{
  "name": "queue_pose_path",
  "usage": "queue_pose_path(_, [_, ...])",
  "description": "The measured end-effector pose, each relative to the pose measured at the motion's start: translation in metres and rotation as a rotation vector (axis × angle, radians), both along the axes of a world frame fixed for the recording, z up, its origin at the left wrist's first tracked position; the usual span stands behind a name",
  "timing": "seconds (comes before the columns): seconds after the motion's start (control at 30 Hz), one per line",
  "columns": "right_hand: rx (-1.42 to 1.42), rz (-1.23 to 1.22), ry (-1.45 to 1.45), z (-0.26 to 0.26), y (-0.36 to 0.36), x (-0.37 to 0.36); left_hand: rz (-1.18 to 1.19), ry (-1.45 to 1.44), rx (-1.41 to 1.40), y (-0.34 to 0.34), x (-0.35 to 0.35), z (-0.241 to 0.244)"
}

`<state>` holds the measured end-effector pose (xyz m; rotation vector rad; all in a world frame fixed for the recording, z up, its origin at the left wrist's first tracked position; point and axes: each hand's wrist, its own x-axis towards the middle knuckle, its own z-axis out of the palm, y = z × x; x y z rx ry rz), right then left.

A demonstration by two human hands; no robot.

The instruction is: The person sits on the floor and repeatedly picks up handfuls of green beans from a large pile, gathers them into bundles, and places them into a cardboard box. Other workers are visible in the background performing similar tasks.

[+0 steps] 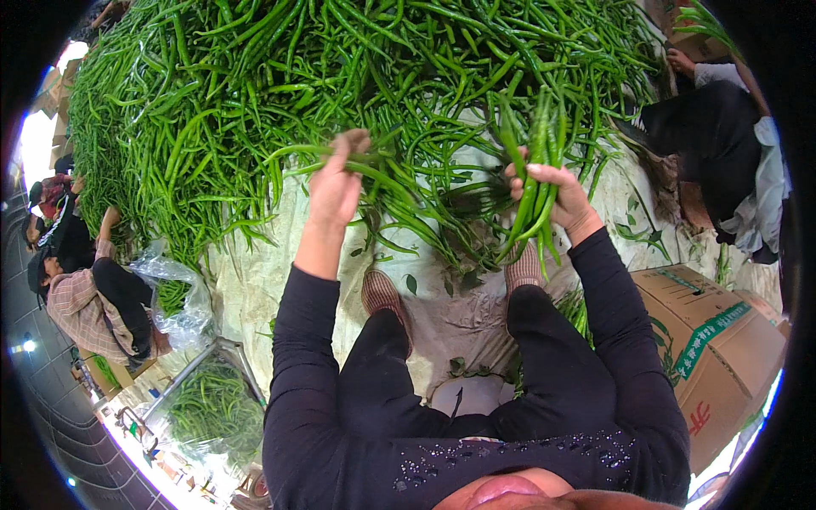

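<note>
A large heap of long green chili peppers (242,83) fills the upper part of the head view and thins out towards my feet. My right hand (554,194) is closed around a bunch of long green peppers (540,146), which stick out above and below the fingers. My left hand (338,175), slightly blurred, is over the near edge of the heap with a few peppers at its fingers; whether it grips them is unclear. Between my hands, loose peppers (414,217) and some dark leaves lie on a pale sheet (245,287).
A printed cardboard box (707,338) stands at the right. Beyond it a person in dark trousers (701,134) sits by the heap. At the left, a person in a plaid shirt (89,296) is beside a clear bag (194,306). Peppers fill a plastic-lined frame (245,366) at lower left.
</note>
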<state>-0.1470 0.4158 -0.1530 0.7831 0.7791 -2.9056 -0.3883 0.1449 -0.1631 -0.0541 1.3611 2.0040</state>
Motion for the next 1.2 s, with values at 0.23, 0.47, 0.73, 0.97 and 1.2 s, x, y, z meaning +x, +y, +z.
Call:
queue_pose_path(0.23, [0.001, 0.164, -0.039, 0.009, -0.040, -0.006, 0.120, 0.198, 0.036, -0.014, 0.034, 0.078])
queue_pose_path(0.47, [-0.236, 0.144, -0.139, 0.009, -0.101, -0.007, 0.067, 1.255, -0.090, 0.002, 0.105, 0.061])
queue_pose_path(0.73, [-0.114, 0.265, -0.093, -0.012, -0.102, 0.016, -0.920, 1.265, 0.135, 0.002, 0.170, 0.024])
queue_pose_path(0.97, [-0.018, 0.127, -0.343, -0.035, -0.078, 0.030, -0.382, 1.103, -0.366, 0.001, 0.126, -0.045])
queue_pose_path(1.2, [-0.029, 0.067, -0.312, -0.046, -0.078, 0.012, -0.507, 1.632, -1.094, 0.011, -0.026, -0.113])
